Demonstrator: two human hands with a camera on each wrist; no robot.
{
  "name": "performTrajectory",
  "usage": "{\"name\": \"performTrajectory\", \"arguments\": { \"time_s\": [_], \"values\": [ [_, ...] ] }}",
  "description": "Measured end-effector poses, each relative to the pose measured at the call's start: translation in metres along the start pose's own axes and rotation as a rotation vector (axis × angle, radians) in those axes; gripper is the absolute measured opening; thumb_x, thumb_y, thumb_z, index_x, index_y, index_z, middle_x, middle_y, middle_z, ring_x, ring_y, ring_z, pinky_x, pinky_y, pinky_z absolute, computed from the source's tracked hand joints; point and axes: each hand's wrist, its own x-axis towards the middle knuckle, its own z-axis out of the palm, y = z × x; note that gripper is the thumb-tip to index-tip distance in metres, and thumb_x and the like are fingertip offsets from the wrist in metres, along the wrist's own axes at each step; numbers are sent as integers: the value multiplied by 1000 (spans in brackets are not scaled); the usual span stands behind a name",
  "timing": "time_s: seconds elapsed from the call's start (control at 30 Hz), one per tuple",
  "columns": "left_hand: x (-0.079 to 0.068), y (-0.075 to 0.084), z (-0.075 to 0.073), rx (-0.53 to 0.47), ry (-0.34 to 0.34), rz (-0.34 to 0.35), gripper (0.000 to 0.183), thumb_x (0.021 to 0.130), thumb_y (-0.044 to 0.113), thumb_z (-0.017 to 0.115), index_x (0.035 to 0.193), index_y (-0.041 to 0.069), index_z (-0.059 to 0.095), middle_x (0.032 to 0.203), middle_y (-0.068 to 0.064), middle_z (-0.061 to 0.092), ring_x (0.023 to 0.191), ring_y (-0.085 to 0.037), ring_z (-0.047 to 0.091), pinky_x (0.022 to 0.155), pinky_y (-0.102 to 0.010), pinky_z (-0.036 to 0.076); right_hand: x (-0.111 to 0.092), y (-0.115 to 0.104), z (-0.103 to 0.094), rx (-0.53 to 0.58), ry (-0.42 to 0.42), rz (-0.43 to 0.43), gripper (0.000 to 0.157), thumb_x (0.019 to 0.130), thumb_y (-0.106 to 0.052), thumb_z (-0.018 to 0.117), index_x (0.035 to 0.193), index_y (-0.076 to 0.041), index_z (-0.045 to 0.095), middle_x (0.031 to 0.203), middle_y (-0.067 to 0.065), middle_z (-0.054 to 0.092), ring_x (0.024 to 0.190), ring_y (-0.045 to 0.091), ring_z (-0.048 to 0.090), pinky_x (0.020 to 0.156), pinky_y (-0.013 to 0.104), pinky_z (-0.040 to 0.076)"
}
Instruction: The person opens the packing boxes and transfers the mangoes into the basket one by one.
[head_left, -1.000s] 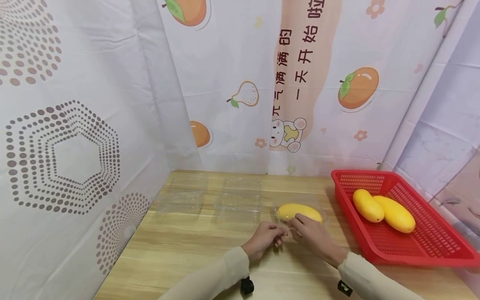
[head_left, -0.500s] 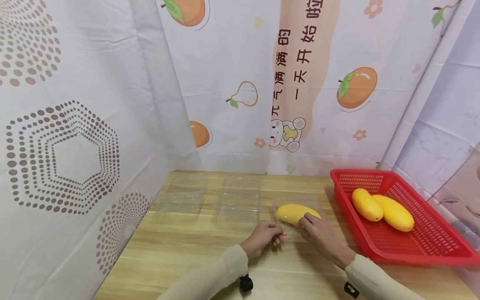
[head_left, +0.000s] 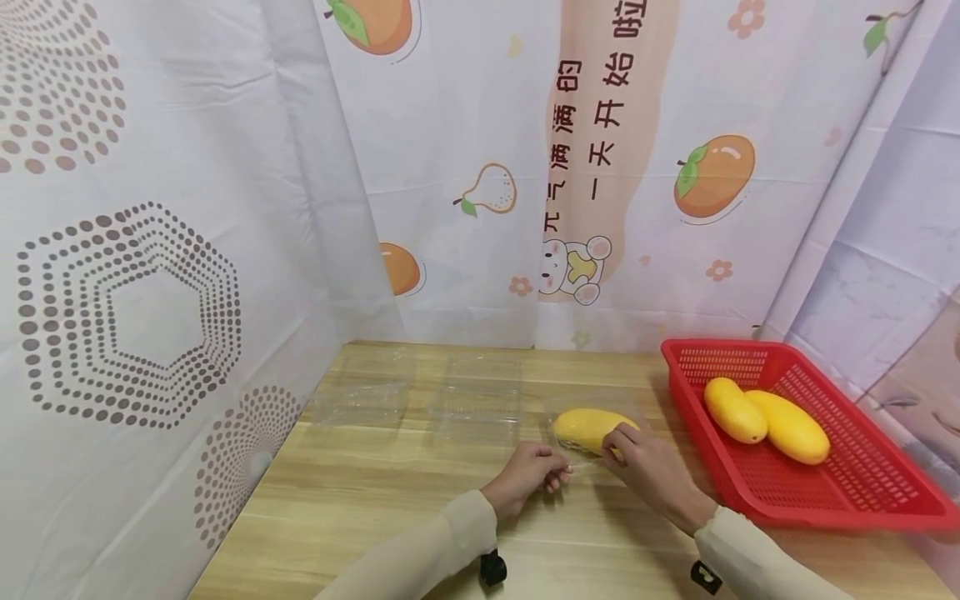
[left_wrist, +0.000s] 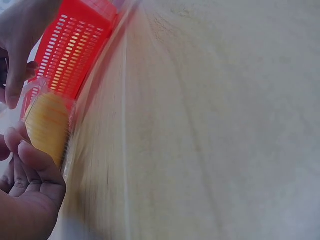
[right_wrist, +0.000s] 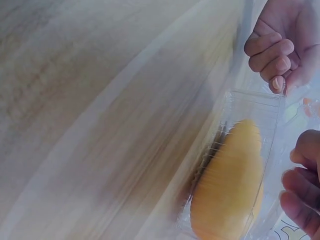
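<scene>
A yellow mango (head_left: 587, 427) lies in a clear plastic clamshell box (right_wrist: 255, 102) on the wooden table. My left hand (head_left: 527, 473) pinches the near-left corner of the box between thumb and fingertips. On the right side, my right hand (head_left: 651, 473) hovers at the near edge by the mango. Its fingers (right_wrist: 297, 192) are loosely bent, with a gap to the thumb and nothing visible between them. Because the plastic is see-through, the exact lie of the lid is hard to make out.
Two more clear plastic boxes, one at the far left (head_left: 360, 404) and one in the middle (head_left: 476, 404), stand unfolded on the table (head_left: 360, 500). A red basket (head_left: 712, 454) at the right holds two yellow mangoes (head_left: 787, 427). Printed curtains (head_left: 465, 108) enclose the table.
My right hand has moved a little to the right, away from my left hand, along the box's near edge. The left hand has barely moved.
</scene>
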Motion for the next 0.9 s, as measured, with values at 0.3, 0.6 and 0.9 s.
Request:
{"name": "performTrajectory", "arguments": {
  "time_s": [0.3,0.6,0.9],
  "values": [
    [0,0,1,-12,6,9,18,99,8,65,93,-7,73,72,-2,69,59,-7,54,55,-19,47,4,3,-4,77,13,28,34,65,3,87,84,-13,65,80,-5,58,70,8,50,53,17,45],
    [-3,3,3,-20,24,17,18,98,6,65,93,-9,72,72,-3,69,59,-7,55,55,-19,47,4,6,-5,133,-47,82,36,65,5,92,82,-14,65,79,-7,58,69,6,51,58,14,47],
    [-9,8,5,3,43,10,17,99,7,66,92,-7,73,76,-7,71,60,-7,56,56,-19,47,6,7,-9,164,-62,85,36,66,7,89,83,-14,65,79,-8,57,67,7,52,60,11,45]
  ]
}}
